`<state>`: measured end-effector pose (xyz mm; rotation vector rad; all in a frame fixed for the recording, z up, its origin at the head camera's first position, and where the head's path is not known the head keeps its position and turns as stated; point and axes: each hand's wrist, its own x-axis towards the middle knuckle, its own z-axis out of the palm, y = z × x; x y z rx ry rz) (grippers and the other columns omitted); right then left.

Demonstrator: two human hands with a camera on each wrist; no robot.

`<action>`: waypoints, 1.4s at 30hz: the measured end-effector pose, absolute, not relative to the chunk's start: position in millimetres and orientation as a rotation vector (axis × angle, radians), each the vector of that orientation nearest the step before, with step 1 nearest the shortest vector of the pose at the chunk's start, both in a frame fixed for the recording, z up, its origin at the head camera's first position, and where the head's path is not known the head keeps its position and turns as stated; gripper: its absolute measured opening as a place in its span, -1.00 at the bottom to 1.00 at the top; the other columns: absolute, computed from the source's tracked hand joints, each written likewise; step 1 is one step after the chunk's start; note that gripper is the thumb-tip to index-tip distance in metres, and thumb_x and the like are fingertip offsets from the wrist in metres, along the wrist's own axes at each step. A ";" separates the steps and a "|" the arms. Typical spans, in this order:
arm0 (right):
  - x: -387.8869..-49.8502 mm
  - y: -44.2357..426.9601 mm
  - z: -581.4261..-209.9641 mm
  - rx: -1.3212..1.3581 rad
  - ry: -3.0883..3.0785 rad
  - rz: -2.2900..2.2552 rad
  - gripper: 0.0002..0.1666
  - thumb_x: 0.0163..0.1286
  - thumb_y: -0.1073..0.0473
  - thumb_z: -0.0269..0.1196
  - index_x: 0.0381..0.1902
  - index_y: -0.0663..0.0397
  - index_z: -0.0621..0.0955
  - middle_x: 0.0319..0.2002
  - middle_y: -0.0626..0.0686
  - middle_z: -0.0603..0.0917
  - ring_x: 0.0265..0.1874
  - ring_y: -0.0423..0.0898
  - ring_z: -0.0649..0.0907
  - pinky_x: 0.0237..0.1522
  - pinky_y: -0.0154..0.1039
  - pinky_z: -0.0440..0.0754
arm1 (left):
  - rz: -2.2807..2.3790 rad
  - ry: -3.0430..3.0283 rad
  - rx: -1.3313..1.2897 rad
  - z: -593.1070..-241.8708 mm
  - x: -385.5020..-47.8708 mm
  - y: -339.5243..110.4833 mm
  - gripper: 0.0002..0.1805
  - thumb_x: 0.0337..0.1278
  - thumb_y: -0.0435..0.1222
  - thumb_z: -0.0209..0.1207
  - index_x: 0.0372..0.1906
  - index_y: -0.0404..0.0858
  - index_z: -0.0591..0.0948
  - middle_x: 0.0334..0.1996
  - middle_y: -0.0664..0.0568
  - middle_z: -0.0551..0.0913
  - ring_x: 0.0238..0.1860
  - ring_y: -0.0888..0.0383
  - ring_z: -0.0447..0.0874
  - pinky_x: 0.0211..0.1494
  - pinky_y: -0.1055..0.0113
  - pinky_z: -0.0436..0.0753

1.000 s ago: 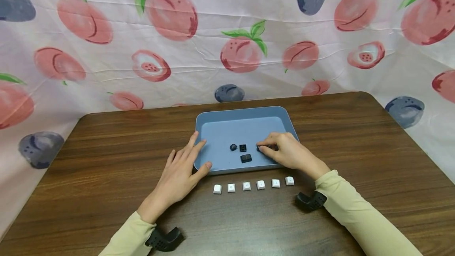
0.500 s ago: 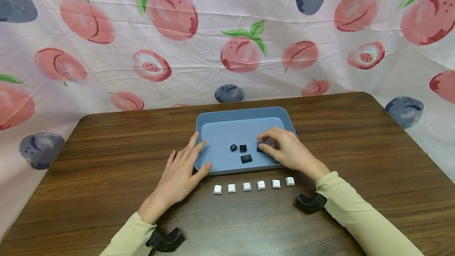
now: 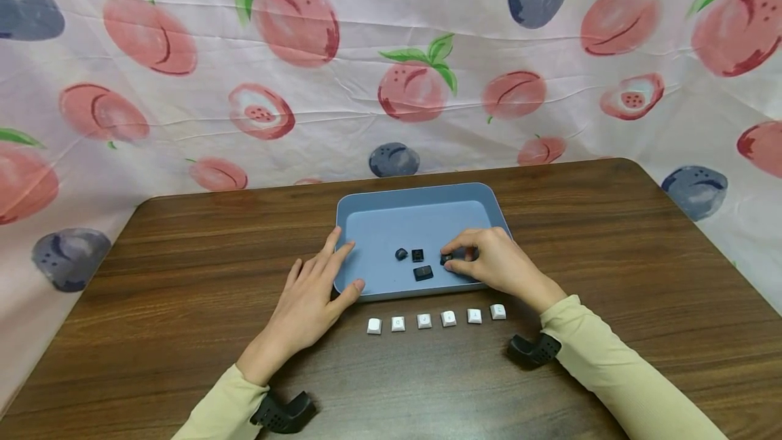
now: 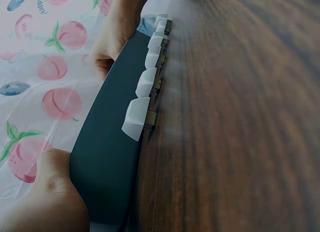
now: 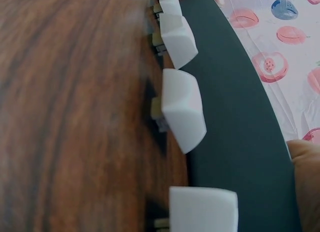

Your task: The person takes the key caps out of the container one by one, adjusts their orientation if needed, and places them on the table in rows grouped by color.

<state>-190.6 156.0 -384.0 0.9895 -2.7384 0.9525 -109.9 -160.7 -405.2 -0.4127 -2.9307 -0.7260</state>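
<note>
A shallow blue tray [image 3: 415, 197] lies on the table with several black keycaps in it. My right hand [image 3: 497, 260] reaches over its right front part and pinches a small black keycap [image 3: 446, 259] between thumb and forefinger. To the left of that lie a larger black keycap [image 3: 423, 273], a square black keycap [image 3: 417, 255] and a tilted black keycap [image 3: 400, 254]. My left hand [image 3: 311, 294], fingers spread and fairly straight, rests against the tray's left edge. In the left wrist view its thumb [image 4: 54, 179] touches the tray wall [image 4: 102, 142].
Several white keycaps [image 3: 424, 321] stand in a row on the brown table [image 3: 214, 290] in front of the tray. The right wrist view shows a white keycap [image 5: 182, 109] sitting on a switch. A fruit-print cloth [image 3: 342, 100] hangs behind the table.
My right fingers lifted apart half a second ago and have closed again on the black keycap at the tray's right. The left hand has stayed in place.
</note>
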 end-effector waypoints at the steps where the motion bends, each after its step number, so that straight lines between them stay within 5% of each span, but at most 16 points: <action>1: -190.5 156.0 -383.9 0.989 -2.747 0.950 -0.78 0.23 0.19 0.51 -0.13 -0.01 0.83 -0.26 -0.09 0.80 -0.45 -0.29 0.54 -0.43 -0.36 0.45 | -0.725 -2.930 -0.413 -405.3 -109.9 -160.7 -0.25 0.51 0.17 -0.02 0.62 -0.03 0.17 0.68 0.07 -0.15 0.53 -0.21 0.21 0.50 -0.42 -0.03; 16: -183.1 152.1 -379.8 0.903 -2.701 0.939 -0.72 0.22 0.12 0.53 -0.09 -0.03 0.82 -0.39 -0.13 0.76 -0.56 -0.33 0.53 -0.55 -0.39 0.36 | -0.715 -2.931 -0.409 -404.8 -107.4 -161.5 -0.25 0.51 0.16 -0.01 0.62 -0.04 0.18 0.68 0.07 -0.15 0.53 -0.21 0.22 0.50 -0.41 -0.02; 21: -165.4 141.9 -371.1 1.055 -2.498 0.971 -0.74 0.18 0.18 0.54 -0.14 -0.02 0.81 -0.35 -0.09 0.76 -0.52 -0.32 0.55 -0.61 -0.43 0.28 | -0.711 -2.936 -0.401 -403.8 -106.0 -162.0 -0.25 0.51 0.17 -0.01 0.62 -0.04 0.18 0.68 0.09 -0.15 0.53 -0.21 0.23 0.50 -0.41 -0.03; 28: -129.4 116.2 -363.8 1.290 -2.348 1.039 -0.75 0.18 0.20 0.54 -0.15 0.00 0.80 -0.30 -0.13 0.77 -0.49 -0.37 0.55 -0.53 -0.54 0.43 | -0.721 -2.937 -0.398 -401.7 -107.6 -159.9 -0.25 0.50 0.16 0.00 0.62 -0.04 0.19 0.68 0.09 -0.14 0.53 -0.21 0.22 0.51 -0.40 -0.03; 42: -90.3 83.6 -391.1 1.394 -2.392 1.021 -0.80 0.22 0.11 0.53 -0.17 -0.11 0.80 -0.26 -0.23 0.77 -0.56 -0.56 0.46 -0.49 -0.70 0.39 | -0.724 -2.935 -0.410 -400.7 -107.2 -160.1 -0.24 0.51 0.16 0.00 0.63 -0.06 0.17 0.68 0.08 -0.16 0.54 -0.21 0.20 0.51 -0.40 -0.04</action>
